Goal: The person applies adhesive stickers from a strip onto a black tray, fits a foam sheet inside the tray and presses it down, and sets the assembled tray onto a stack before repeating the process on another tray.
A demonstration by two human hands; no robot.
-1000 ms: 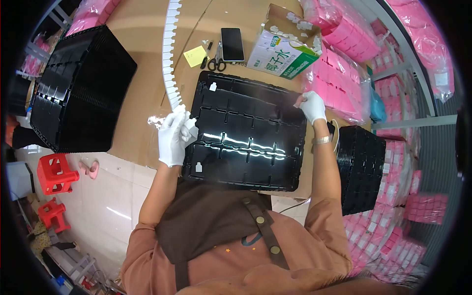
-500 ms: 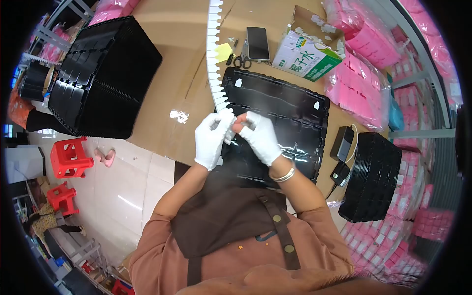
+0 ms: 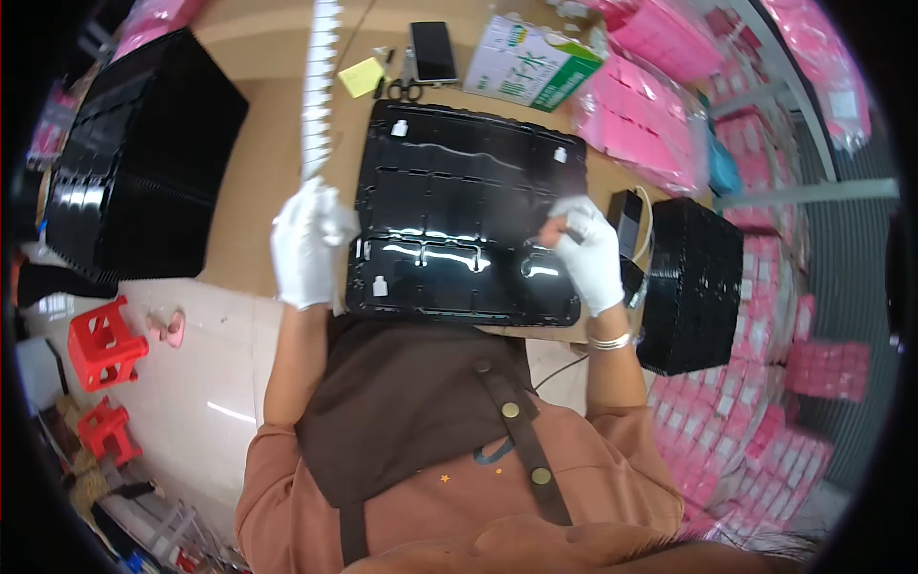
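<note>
My left hand (image 3: 308, 244), in a white glove, is closed on the lower end of a long strip of white stickers (image 3: 319, 91). That strip runs away from me up the table, with tabs along its right edge. Before me lies a black plastic tray (image 3: 449, 206), flat, with small white stickers near three of its corners, one at the upper left (image 3: 399, 127), another at the upper right (image 3: 560, 154). Over the tray's right edge is my gloved right hand (image 3: 585, 251), its bare thumb and fingertip pinched together; whatever is between them is too small to make out.
Beyond the tray lie scissors (image 3: 405, 91), a phone (image 3: 433, 53), a yellow note (image 3: 360, 77) and a printed carton (image 3: 535, 62). Stacked black trays stand left (image 3: 143, 158) and right (image 3: 692, 287). Pink wrapped packs (image 3: 641, 115) fill the right side.
My hands were together at the strip's end and have parted: the left has moved left with the strip, the right has swung right over the tray. The camera view has shifted too.
</note>
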